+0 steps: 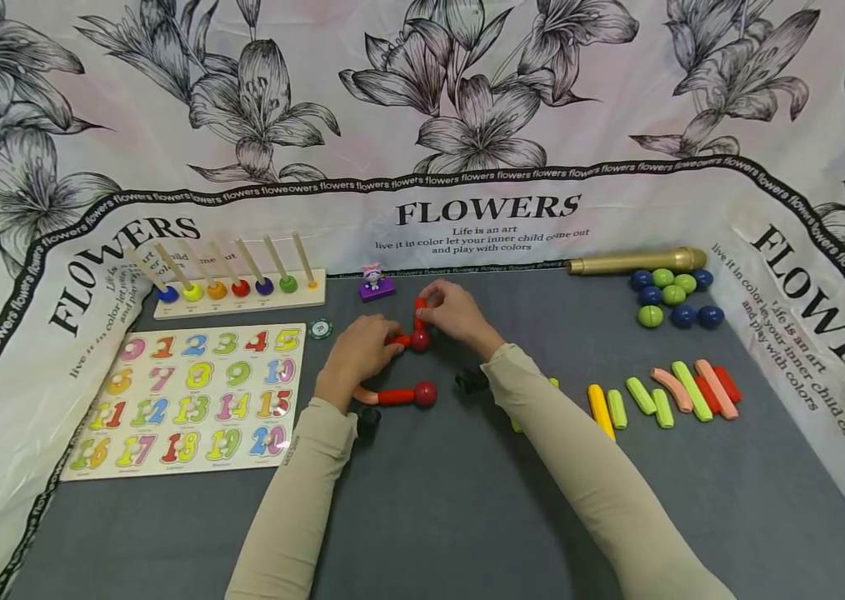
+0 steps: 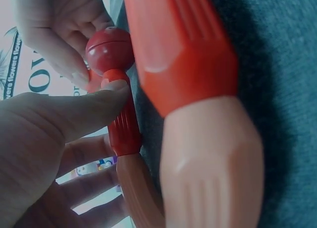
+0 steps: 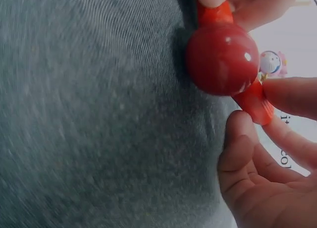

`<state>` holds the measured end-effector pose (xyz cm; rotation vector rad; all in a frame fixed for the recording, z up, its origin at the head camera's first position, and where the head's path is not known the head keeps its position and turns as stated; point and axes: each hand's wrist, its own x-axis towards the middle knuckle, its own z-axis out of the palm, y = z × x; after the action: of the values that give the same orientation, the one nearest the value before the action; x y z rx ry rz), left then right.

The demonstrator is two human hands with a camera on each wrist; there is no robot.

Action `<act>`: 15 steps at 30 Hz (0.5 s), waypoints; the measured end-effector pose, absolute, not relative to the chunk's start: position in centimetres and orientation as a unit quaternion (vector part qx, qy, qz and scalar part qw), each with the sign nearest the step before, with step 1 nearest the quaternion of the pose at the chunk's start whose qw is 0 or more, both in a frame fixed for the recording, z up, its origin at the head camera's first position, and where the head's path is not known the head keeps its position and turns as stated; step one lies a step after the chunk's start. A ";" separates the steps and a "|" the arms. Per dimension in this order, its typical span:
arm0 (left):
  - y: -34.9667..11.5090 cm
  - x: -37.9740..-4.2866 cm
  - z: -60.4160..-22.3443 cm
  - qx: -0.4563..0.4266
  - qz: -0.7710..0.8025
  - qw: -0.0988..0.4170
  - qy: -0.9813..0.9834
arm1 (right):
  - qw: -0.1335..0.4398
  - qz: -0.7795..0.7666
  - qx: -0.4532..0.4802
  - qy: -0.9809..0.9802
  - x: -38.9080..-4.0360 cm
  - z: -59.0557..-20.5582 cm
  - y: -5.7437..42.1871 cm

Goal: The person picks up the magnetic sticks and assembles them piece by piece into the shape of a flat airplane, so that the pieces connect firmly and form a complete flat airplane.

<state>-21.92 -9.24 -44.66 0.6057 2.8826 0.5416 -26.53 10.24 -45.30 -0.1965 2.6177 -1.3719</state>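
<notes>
Two hands pinch ridged red plastic rods meeting one glossy red ball, which uneven pushing could dislodge.

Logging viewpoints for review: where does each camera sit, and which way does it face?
Head: on the head, facing forward and down over the grey cloth-covered table; left hand, right hand and beige sleeves show.
Left wrist: worn there, facing a ridged red rod and glossy red ball; both hands show.
Right wrist: worn there, facing the same ball; both hands show.
Shared: both wrist views contain that ball.
</notes>
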 end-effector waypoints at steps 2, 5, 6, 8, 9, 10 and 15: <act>-9.2 -21.9 -44.7 0.202 0.179 0.073 0.960 | 0.090 -0.444 -0.073 0.889 -26.6 -45.4 10.3; -9.1 -21.9 -44.8 0.201 0.179 0.073 0.960 | 0.094 -0.423 -0.081 0.898 -26.7 -45.5 10.3; -9.1 -21.9 -44.8 0.201 0.178 0.074 0.960 | 0.095 -0.418 -0.081 0.900 -26.7 -45.5 10.3; -9.0 -21.8 -44.8 0.200 0.178 0.074 0.961 | 0.098 -0.409 -0.087 0.903 -26.7 -45.6 10.4; -9.0 -21.8 -44.8 0.199 0.177 0.074 0.961 | 0.099 -0.404 -0.090 0.905 -26.7 -45.6 10.4; -9.0 -21.8 -44.7 0.199 0.177 0.074 0.961 | 0.101 -0.402 -0.094 0.905 -26.7 -45.5 10.4; -9.2 -21.7 -44.6 0.201 0.181 0.074 0.960 | 0.101 -0.417 -0.107 0.897 -26.0 -45.3 11.2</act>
<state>-21.74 -9.17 -44.61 0.6022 2.8826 0.5419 -26.00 11.17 -45.31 -0.3152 2.6502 -1.2336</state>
